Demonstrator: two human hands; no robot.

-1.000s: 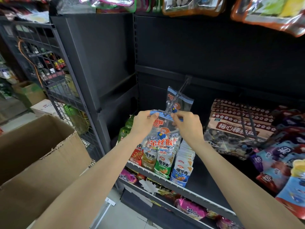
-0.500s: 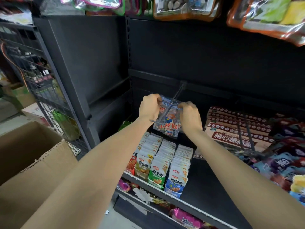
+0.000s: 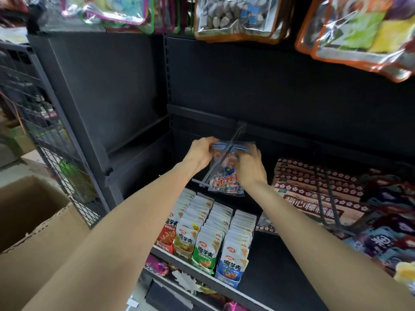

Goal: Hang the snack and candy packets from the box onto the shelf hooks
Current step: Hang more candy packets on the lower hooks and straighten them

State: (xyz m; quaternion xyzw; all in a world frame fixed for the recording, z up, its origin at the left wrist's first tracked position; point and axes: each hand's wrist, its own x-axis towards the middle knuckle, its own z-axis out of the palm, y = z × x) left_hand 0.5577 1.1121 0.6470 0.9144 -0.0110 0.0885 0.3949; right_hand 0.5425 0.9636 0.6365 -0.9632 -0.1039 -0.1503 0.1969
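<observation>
The cardboard box [image 3: 33, 232] stands at lower left. Past the boxed sachets [image 3: 208, 239] on the shelf, the left hand [image 3: 202, 153] and right hand [image 3: 250, 167] pinch the top corners of the snack packet [image 3: 226, 173], fingers curled round its striped header. Keep the header level and slide it fully back along the hook [image 3: 221, 160].

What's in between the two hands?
In the head view, a snack packet sits between the left hand and right hand, both gripping its top edge, with the shelf hook running across its front.
</observation>
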